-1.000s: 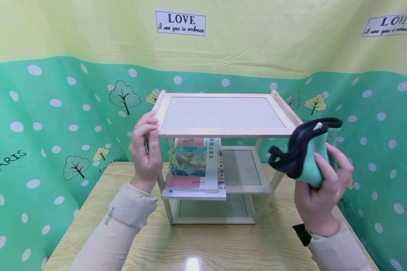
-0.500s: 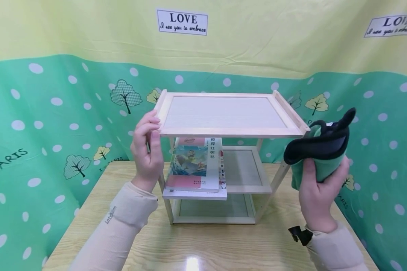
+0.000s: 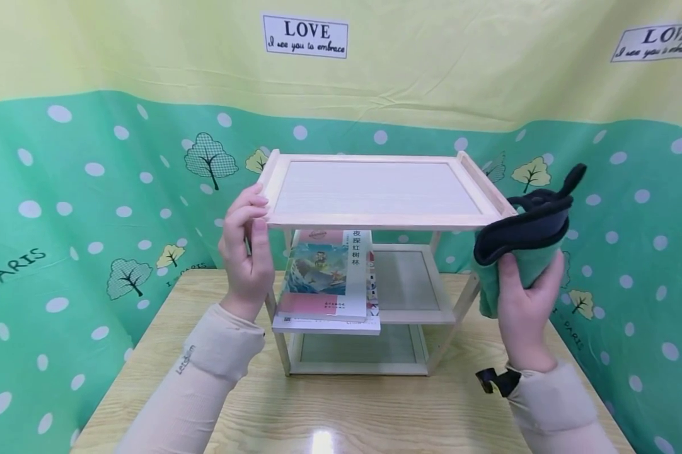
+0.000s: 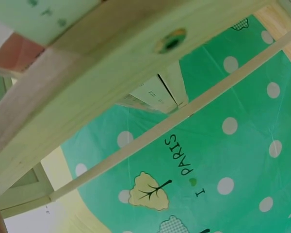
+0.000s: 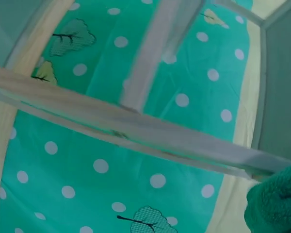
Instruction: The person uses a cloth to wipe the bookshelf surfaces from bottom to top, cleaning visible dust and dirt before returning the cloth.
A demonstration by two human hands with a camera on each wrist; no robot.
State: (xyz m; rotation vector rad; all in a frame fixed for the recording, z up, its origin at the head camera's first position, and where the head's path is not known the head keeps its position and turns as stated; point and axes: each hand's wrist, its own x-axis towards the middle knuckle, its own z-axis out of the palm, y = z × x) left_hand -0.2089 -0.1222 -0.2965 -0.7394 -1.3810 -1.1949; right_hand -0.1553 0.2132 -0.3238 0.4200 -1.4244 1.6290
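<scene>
A pale wooden three-tier rack [image 3: 375, 189] stands in the middle of the head view. My left hand [image 3: 244, 258] grips the left front corner of its top tier, fingertips over the side rail and thumb by the front edge. In my right hand [image 3: 528, 302] is a bunched green cloth [image 3: 522, 236] with black trim and a dark inner side. That cloth is at the top tier's right front corner and hides part of it. The right wrist view shows a fuzzy green part of the cloth [image 5: 276, 201] beside the end of a rail.
Stacked books [image 3: 318, 277] lie on the left of the middle tier, jutting past its front edge. The rack stands on a wood-grain table [image 3: 329, 410]. A green and yellow printed curtain [image 3: 120, 189] hangs behind and at both sides.
My right hand has turned, bringing the cloth's dark trimmed opening to face up and forward. Lately it has shifted slightly left and up along the rack's corner. My left hand stays at its corner.
</scene>
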